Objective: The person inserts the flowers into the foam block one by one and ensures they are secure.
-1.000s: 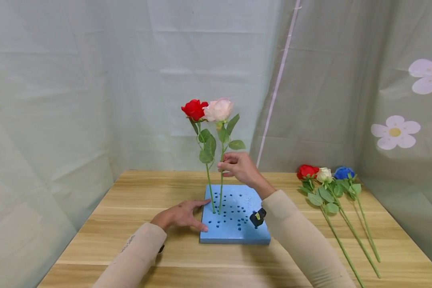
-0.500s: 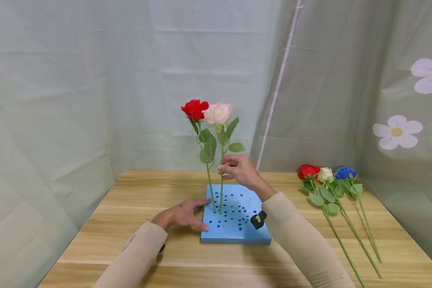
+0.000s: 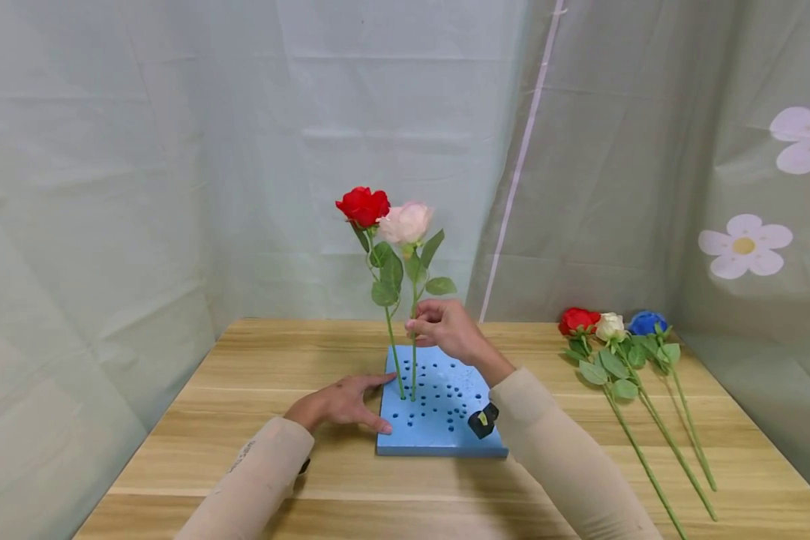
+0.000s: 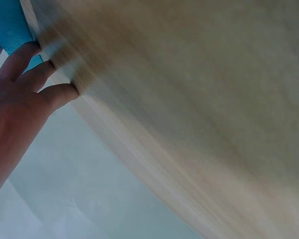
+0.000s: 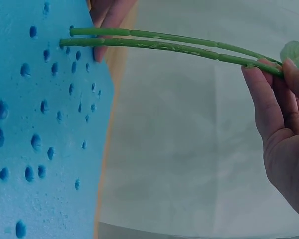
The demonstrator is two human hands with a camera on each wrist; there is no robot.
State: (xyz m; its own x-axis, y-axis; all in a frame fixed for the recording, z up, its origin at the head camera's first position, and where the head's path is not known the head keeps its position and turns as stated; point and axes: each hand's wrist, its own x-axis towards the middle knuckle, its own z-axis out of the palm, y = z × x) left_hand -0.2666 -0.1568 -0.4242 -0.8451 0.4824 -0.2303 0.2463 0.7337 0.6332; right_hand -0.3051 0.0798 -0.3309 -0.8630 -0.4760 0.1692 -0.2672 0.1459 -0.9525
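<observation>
A pale pink rose [image 3: 406, 223] stands with its stem in a hole of the blue board [image 3: 445, 442], which is dotted with several holes. My right hand [image 3: 448, 328] pinches that stem between thumb and fingers, partway up; the right wrist view also shows the pinched stem [image 5: 189, 50]. Beside it a red rose [image 3: 364, 207] stands in a neighbouring hole, leaning slightly left. My left hand [image 3: 343, 403] rests at the board's left edge, its fingers spread. In the left wrist view its fingertips touch the table and the blue board [image 4: 10, 25].
At the right of the wooden table [image 3: 243, 450] lie another red rose [image 3: 578, 321], a white rose [image 3: 610, 328] and a blue rose [image 3: 646, 323], stems toward the front. Curtains [image 3: 378, 90] hang behind and at the sides.
My right hand has moved down with the pink rose, whose head now sits lower. The standing red rose has tilted slightly left. My left hand stays at the board's edge.
</observation>
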